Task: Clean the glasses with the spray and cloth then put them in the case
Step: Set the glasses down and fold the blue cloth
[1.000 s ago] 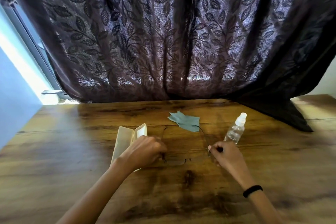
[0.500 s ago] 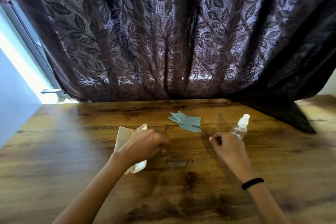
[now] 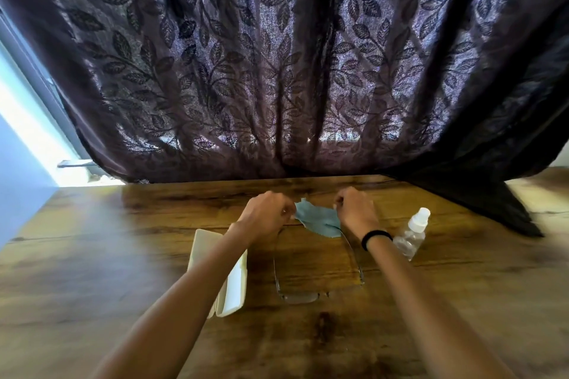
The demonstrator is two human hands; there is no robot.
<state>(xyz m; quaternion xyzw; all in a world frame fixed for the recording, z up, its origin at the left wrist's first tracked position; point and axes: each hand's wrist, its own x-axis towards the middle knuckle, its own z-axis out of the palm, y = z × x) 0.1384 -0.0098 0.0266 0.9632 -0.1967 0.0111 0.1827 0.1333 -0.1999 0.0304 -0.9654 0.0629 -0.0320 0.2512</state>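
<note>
Head view: L hand [image 3: 266, 215] & R hand [image 3: 355, 214] each pinched an edge of the teal cleaning cloth [image 3: 317, 221], just beyond the rimless glasses [image 3: 300, 297]. Best move was lifting it by both corners w/o snagging the temple tips. Glasses lay on the wooden table [image 3: 123, 255], thin wire temples open, lenses clear. Open cream case [image 3: 229, 286] sat just left of them, spray bottle [image 3: 411, 235] to the right.
</note>
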